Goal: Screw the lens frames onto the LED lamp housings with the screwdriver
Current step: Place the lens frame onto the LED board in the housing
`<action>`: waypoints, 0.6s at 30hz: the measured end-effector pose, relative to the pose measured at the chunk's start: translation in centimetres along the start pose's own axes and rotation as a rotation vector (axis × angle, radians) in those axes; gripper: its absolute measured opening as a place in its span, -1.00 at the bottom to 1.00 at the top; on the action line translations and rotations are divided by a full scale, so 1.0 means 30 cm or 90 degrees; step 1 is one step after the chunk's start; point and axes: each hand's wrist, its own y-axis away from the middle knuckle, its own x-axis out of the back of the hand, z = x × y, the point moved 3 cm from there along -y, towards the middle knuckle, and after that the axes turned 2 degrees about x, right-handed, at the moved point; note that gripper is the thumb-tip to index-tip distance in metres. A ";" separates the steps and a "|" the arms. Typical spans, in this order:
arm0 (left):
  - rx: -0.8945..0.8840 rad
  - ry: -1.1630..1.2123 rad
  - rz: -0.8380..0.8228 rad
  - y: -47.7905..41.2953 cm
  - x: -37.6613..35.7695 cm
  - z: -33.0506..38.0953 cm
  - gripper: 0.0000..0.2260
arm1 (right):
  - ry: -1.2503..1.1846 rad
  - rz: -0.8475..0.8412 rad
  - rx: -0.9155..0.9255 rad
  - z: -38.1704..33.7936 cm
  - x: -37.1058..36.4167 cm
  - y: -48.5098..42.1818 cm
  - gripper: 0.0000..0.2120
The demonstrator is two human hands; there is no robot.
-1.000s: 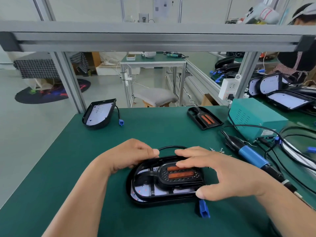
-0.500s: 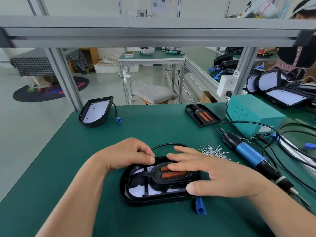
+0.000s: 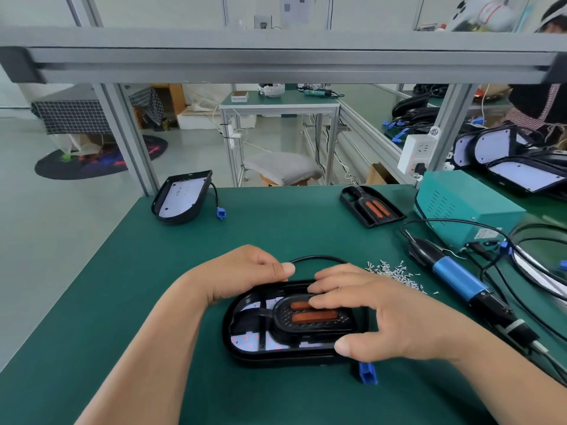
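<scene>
well left of and beyond the black oval lamp housing with a white led board (image 3: 242, 345), which lies mid-way across the green table (image 3: 92, 302), a second black housing with a bare white board (image 3: 182, 199) waits with no frame on it. the left hand (image 3: 245, 274) curls over the far left rim of the central housing and grips it. inside that housing sits the black plastic lens frame with two orange strips (image 3: 313, 320). the right hand (image 3: 392, 314) lies released on it, straight fingers pressing its far side, thumb against the housing's near rim. well beyond the housing lies a spare black lens frame (image 3: 371, 210). just right of the housing is a loose heap of small silver screws (image 3: 395, 273), and further right the blue-bodied electric screwdriver (image 3: 457, 280) lies untouched.

the job looks barely begun: the frame is only being seated, no screw seems driven, and the second housing is wholly left. against the earlier pictures, both hands keep their places; only the view has shifted, showing the screw heap more fully.
</scene>
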 end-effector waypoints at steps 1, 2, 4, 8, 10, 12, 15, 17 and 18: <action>-0.008 -0.023 -0.004 0.000 0.003 0.000 -0.58 | 0.011 -0.022 -0.003 0.002 0.000 0.000 -0.42; -0.011 -0.038 -0.008 0.001 0.005 -0.001 -0.61 | 0.020 -0.041 -0.006 0.006 0.001 0.000 -0.44; -0.010 -0.043 -0.011 0.000 0.006 0.000 -0.65 | 0.031 -0.069 -0.011 0.016 0.006 0.007 -0.44; -0.018 -0.059 -0.010 -0.007 0.007 -0.006 -0.65 | 0.017 -0.100 -0.007 0.026 0.003 0.010 -0.39; -0.024 -0.064 -0.017 -0.011 0.007 -0.010 -0.61 | 0.025 -0.094 0.001 0.031 0.003 0.008 -0.45; -0.021 -0.060 -0.016 -0.014 0.005 -0.011 -0.59 | 0.041 -0.092 0.007 0.036 0.004 0.005 -0.45; -0.016 -0.069 -0.011 -0.015 0.006 -0.007 -0.56 | 0.033 -0.078 0.019 0.038 0.004 0.010 -0.37; -0.012 -0.073 -0.003 -0.017 0.009 -0.007 -0.52 | -0.038 -0.002 0.012 0.042 0.028 0.021 -0.34; -0.005 -0.063 0.008 -0.018 0.012 -0.010 -0.53 | -0.067 0.064 -0.002 0.049 0.051 0.025 -0.38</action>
